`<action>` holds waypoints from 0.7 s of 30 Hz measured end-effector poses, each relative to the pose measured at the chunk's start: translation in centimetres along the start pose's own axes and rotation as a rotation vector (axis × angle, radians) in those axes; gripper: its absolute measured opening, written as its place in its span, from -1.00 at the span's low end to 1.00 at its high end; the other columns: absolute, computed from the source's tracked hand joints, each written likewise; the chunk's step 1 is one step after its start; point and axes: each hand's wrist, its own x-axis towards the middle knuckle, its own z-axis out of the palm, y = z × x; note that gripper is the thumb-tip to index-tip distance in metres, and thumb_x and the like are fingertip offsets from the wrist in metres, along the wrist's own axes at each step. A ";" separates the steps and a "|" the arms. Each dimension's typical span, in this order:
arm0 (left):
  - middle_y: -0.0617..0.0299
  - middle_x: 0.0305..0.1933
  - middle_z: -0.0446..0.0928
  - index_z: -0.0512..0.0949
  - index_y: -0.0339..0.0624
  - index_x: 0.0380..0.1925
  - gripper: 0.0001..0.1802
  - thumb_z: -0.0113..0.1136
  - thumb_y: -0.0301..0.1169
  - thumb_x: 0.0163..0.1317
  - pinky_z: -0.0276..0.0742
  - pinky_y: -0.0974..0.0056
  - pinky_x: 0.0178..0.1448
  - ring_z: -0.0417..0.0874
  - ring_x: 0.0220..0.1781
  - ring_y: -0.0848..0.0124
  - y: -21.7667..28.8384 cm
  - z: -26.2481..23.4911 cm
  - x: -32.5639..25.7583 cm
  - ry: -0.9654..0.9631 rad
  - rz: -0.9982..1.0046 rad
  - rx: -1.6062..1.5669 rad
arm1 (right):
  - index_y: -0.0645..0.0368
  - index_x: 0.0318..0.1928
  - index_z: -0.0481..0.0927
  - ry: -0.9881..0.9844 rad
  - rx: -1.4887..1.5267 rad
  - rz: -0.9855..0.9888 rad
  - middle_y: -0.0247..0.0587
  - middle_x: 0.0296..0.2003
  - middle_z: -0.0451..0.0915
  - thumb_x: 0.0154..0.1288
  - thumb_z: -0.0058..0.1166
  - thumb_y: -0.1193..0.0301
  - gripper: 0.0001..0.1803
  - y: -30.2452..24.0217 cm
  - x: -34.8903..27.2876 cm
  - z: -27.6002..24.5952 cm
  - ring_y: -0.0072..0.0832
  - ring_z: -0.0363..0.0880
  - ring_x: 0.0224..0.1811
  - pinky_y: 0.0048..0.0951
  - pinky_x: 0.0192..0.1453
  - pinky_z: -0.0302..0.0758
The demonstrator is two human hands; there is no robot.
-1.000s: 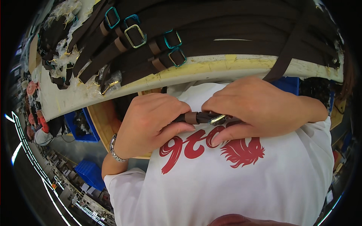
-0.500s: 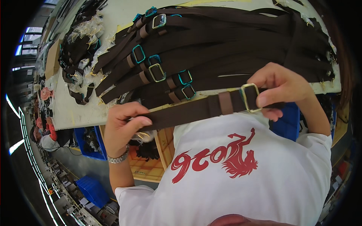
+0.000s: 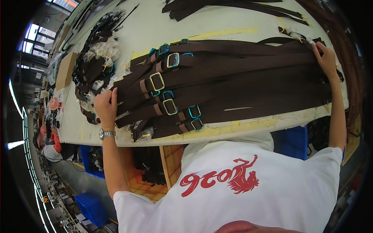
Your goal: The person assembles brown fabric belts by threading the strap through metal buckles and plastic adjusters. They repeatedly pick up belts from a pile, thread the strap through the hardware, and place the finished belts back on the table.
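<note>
Pressing both hands, left hand [image 3: 105, 106] and right hand [image 3: 325, 58], on stacked brown belts [image 3: 241, 83]

A leather-goods workshop: a long table [image 3: 217, 23] carries heaps of brown buckled straps [image 3: 233, 81], blue crates [image 3: 91, 207] below, factory floor beyond.

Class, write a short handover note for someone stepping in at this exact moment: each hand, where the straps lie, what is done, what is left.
Left hand: flat on the buckle end of the brown straps, gripping nothing.
Right hand: pressing the far strap ends.
Straps lie side by side on the white table, metal buckles to the left.
Done: row laid out.
Left: a dark pile of bagged straps waits beyond the left hand.
</note>
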 end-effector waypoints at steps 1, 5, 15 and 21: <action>0.04 -0.58 0.35 0.35 -0.21 -0.59 -0.49 0.37 -0.32 0.50 0.27 0.02 -0.31 0.37 -0.51 0.02 0.6 0.0 0.0 -0.013 0.008 0.000 | 0.29 -0.22 0.61 0.017 -0.024 0.035 0.02 -0.48 0.49 0.59 0.26 0.21 -0.64 0.3 0.4 -0.2 -0.18 0.49 -0.49 -0.27 -0.30 0.43; 0.04 -0.57 0.34 0.32 -0.21 -0.57 -0.51 0.32 -0.37 0.53 0.29 0.03 -0.27 0.36 -0.50 0.03 0.7 0.0 -0.4 -0.052 0.019 -0.014 | 0.21 -0.19 0.65 0.184 -0.126 0.016 -0.10 -0.49 0.53 0.59 0.25 0.12 -0.63 3.3 3.3 -2.4 -0.25 0.54 -0.47 -0.28 -0.28 0.48; 0.09 -0.55 0.35 0.39 -0.21 -0.52 -0.60 0.32 -0.42 0.51 0.30 0.03 -0.21 0.38 -0.47 0.05 1.1 0.4 -0.7 -0.015 -0.055 -0.049 | 0.23 -0.03 0.76 -0.017 -0.096 0.209 0.00 -0.16 0.78 0.50 0.23 0.38 -0.80 7.5 4.6 6.1 -0.07 0.77 -0.13 -0.17 0.01 0.64; 0.07 -0.45 0.50 0.51 -0.22 -0.43 -0.72 0.35 -0.44 0.47 0.42 0.01 -0.15 0.50 -0.37 0.03 1.2 -1.0 -1.3 -0.080 -0.099 0.008 | 0.21 0.05 0.72 0.033 0.262 -0.242 -0.18 -0.10 0.74 0.52 0.28 0.37 -0.78 -14.4 21.1 16.8 -0.23 0.74 -0.04 -0.26 0.09 0.67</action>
